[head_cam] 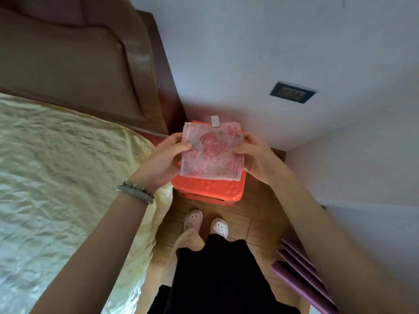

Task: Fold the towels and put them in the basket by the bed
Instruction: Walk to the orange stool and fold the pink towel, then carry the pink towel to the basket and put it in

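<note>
A: Entry one: square folded pink terry towel with a white label, held level directly above the orange-red perforated plastic basket. The basket stands on the wooden floor, just beside the bed with the cream quilted cover. Hazards?

B: Probable ones: the folds spring open if one side is let go first, or the towel lands askew on the rim and slides to the floor, since the towel hides the basket's opening from above. Whether the basket already holds anything — cannot tell.

A: Hands?

B: Left hand, grey-green beaded bracelet at the wrist: thumb on top of the towel's left edge, fingers curled beneath, pinching. Right hand: matching grip on the right edge. Neither hand is released.
</note>
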